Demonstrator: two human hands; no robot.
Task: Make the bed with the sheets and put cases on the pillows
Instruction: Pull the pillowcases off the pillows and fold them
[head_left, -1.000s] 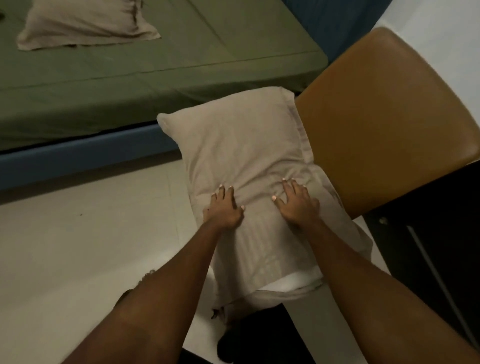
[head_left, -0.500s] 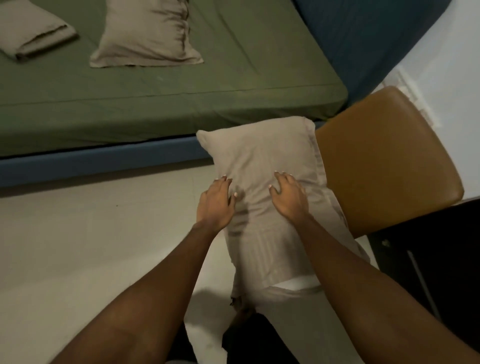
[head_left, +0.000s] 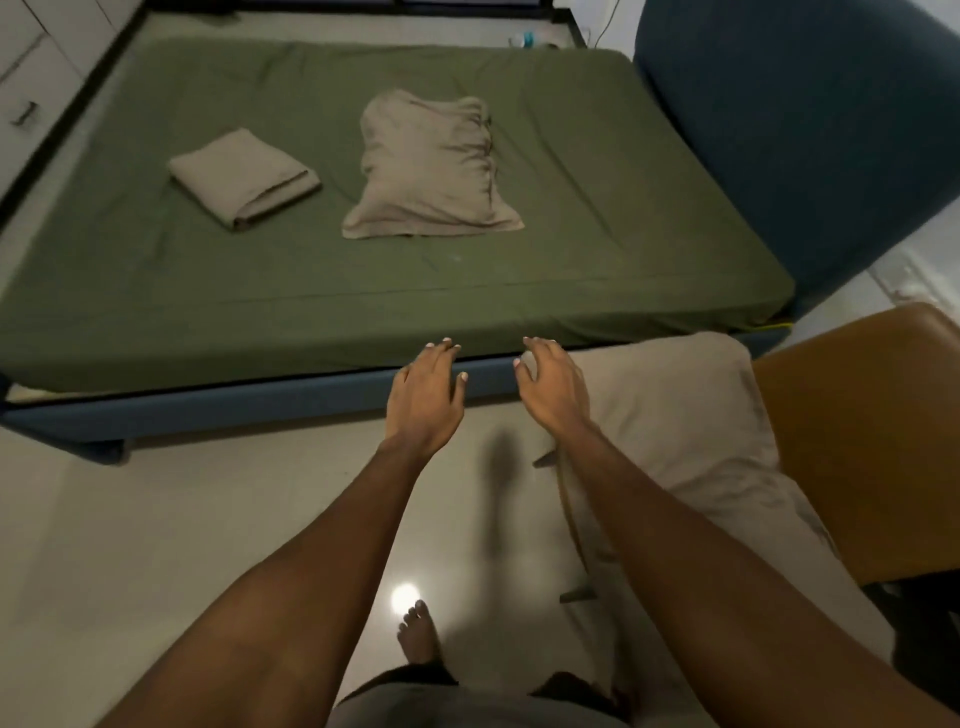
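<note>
A pale, glossy floor (head_left: 156, 519) fills the near part of the dim room, with a small round spot of reflected light (head_left: 404, 595) on it. A tan-brown chair (head_left: 872, 441) stands at the right edge. White drawers (head_left: 31, 67) with a metal handle (head_left: 23, 113) sit in the far left corner.

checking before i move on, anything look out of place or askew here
One cased pillow is off the bed, slumped across the brown chair with its near end hanging off the seat. The other pillow lies wrinkled and askew mid-mattress beside a still-folded sheet.
</note>
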